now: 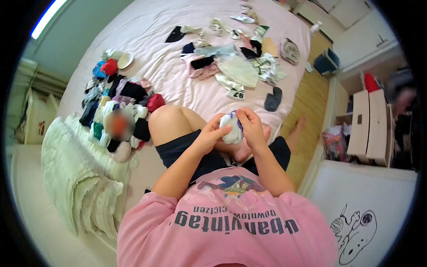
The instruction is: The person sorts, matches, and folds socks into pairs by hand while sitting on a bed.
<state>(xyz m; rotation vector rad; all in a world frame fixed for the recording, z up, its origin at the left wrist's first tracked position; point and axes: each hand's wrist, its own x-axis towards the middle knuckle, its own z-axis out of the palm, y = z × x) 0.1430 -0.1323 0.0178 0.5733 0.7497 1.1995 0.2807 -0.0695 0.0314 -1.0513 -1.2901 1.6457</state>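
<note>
Above my lap my left hand (210, 137) and my right hand (250, 129) are closed on a bundled white sock (229, 129) with purple at its edge. My left thumb lies across its front, and my right fingers pinch the purple part. The fingertips behind the bundle are hidden. Farther out on the bed lie loose socks, among them a dark grey sock (273, 99) and a white sock marked 97 (235, 92). A heap of balled-up socks (126, 95) in many colours sits left of my knee.
The pink bed sheet (147, 53) lies under everything. A ruffled pale-green pillow (80, 173) is at the left. Beyond the bed's right edge are a wooden floor (311, 95), a dark bin (327, 61) and a cabinet (369, 124) with things on its shelves.
</note>
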